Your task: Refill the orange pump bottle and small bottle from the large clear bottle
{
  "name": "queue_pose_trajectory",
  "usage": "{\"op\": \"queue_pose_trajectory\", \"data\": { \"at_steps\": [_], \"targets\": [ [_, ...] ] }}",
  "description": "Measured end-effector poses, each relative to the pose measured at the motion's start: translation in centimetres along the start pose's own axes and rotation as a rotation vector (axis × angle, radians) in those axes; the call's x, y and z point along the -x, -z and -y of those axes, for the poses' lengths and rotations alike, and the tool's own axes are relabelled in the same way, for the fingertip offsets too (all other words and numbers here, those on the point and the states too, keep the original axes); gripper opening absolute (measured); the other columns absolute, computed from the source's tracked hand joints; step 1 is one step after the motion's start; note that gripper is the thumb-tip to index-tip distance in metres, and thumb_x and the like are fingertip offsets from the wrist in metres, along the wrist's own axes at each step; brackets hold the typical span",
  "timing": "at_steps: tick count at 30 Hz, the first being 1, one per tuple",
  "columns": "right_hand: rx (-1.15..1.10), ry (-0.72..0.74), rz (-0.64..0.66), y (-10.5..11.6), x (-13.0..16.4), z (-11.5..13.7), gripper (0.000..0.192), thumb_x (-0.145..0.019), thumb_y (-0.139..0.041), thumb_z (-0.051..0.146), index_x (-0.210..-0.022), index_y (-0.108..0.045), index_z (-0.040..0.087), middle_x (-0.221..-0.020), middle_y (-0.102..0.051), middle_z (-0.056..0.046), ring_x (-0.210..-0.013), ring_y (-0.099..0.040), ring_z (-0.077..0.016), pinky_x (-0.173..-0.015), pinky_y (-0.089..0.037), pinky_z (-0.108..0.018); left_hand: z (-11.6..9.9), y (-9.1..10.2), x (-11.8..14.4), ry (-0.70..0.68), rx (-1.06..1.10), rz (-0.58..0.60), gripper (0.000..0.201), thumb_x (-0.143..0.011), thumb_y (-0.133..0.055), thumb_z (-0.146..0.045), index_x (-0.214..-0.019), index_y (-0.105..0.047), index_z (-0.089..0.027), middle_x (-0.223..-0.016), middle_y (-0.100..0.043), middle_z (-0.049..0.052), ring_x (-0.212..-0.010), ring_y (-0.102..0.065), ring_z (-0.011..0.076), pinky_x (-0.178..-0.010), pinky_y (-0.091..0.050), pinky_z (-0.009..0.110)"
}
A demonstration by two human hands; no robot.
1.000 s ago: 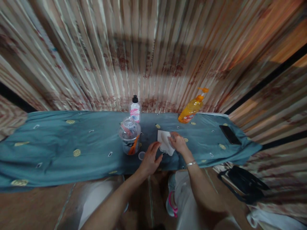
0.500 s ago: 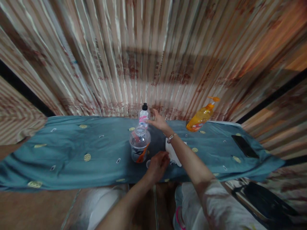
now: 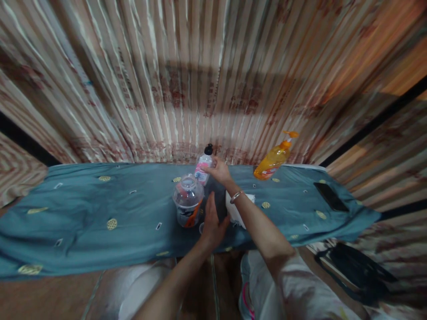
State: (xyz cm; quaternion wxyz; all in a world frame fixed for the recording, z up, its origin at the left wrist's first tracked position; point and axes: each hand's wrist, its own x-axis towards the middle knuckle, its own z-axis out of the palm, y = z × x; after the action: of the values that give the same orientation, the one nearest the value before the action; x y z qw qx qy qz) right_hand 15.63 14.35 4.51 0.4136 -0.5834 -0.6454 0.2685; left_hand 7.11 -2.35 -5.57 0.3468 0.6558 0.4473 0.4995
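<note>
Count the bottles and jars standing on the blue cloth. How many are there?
3. A small white bottle with a black cap, held by the right hand; a clear jar just in front of it; an orange pump bottle at the right rear. None seems hidden.

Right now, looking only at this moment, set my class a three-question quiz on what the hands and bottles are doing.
1. True or false: the right hand grips the small bottle with the black cap.
2. Which thing stands nearest the left hand? A the clear jar; B the orange pump bottle; C the black phone.
3. Fill in: the white tissue lies on the ____ cloth.

Key: 1 true; 2 A; 3 blue.
</note>
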Motion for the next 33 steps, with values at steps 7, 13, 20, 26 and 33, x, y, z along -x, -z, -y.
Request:
{"op": "queue_pose_trajectory", "data": {
  "at_steps": [7,13,20,26,33],
  "targets": [
    [-0.066,-0.035,-0.184,5.5,6.9,-1.8,0.061,-0.070,-0.082,0.066,-0.106,-0.066,0.020,-0.088,-0.079,-0.004,-0.076,-0.071,-0.0210,-0.073,-0.056,-0.033,0.7,-1.6,-1.2,-0.201,-0.191,-0.138,0.103,-0.095,-0.066,-0.047,-0.168,0.001,-0.022,-0.174,-0.016,0.027,-0.164,-0.013,0.0397,-0.128,-0.016,0.066],
    [-0.108,0.005,-0.216,7.8,10.9,-2.1,0.057,-0.073,-0.078,0.070,-0.104,-0.066,0.023,-0.089,-0.080,-0.004,-0.078,-0.072,-0.0223,-0.074,-0.057,-0.035,1.6,-2.9,-2.6,-0.155,-0.197,-0.162,0.114,-0.089,-0.070,-0.062,-0.168,0.000,-0.021,-0.173,-0.019,0.029,-0.163,-0.017,0.0424,-0.127,-0.018,0.068],
    [-0.054,0.019,-0.235,8.4,12.0,-1.1,0.055,-0.076,-0.074,0.071,-0.102,-0.065,0.024,-0.089,-0.079,-0.005,-0.077,-0.072,-0.0244,-0.075,-0.058,-0.038,0.6,-3.3,-4.0,-0.058,-0.082,-0.140,0.131,-0.073,-0.082,-0.071,-0.168,-0.006,-0.022,-0.170,-0.026,0.028,-0.160,-0.028,0.0425,-0.126,-0.026,0.063],
    [-0.037,0.032,-0.215,8.4,12.2,-1.3,0.052,-0.077,-0.077,0.066,-0.108,-0.068,0.026,-0.096,-0.079,-0.007,-0.086,-0.075,-0.0280,-0.082,-0.061,-0.042,0.1,-3.7,-4.7,-0.018,-0.009,-0.152,0.128,-0.074,-0.086,-0.062,-0.167,-0.008,-0.019,-0.165,-0.037,0.028,-0.153,-0.042,0.0416,-0.123,-0.035,0.060],
    [-0.419,0.074,-0.265,9.9,10.6,-2.4,0.058,-0.077,-0.081,0.063,-0.119,-0.068,0.024,-0.112,-0.079,-0.008,-0.104,-0.076,-0.0275,-0.098,-0.061,-0.047,-0.1,-3.4,-4.3,-0.038,-0.060,-0.055,0.118,-0.073,-0.089,-0.045,-0.165,-0.019,-0.018,-0.165,-0.040,0.026,-0.151,-0.045,0.0407,-0.123,-0.037,0.058]
  ]
}}
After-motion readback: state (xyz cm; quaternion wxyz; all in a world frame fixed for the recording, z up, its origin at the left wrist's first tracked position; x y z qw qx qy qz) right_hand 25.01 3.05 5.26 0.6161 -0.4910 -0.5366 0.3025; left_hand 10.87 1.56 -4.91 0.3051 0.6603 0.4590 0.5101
